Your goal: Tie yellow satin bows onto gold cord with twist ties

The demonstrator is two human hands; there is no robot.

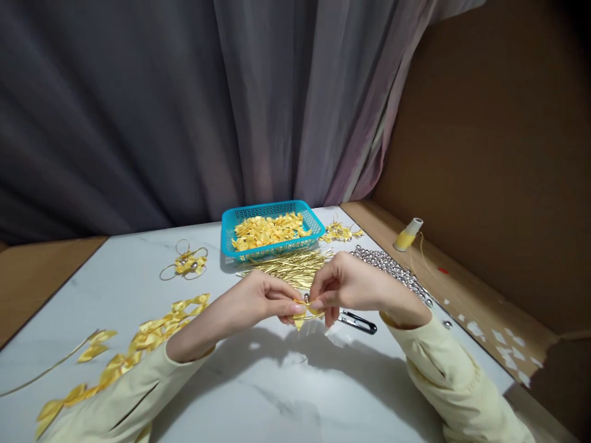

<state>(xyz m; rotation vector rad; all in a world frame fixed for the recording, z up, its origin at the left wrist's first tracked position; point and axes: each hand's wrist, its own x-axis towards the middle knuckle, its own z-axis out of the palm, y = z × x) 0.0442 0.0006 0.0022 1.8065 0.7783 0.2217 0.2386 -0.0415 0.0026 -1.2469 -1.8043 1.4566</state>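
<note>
Over the middle of the table, my left hand pinches one side of a yellow ribbon bow between thumb and fingers. From the other side, my right hand is closed on the same bow. A gold wire curves across the bow between the two hands. A small silver ball shows at the bow's top edge; whether it is attached I cannot tell. Just behind my right fingers lies a tool with a black handle, its other end partly hidden.
A blue basket of yellow bows stands at the back. Before it lie gold wire strips; silver balls spread right. Loose bows and wired bows lie left. A yellow thread spool stands right.
</note>
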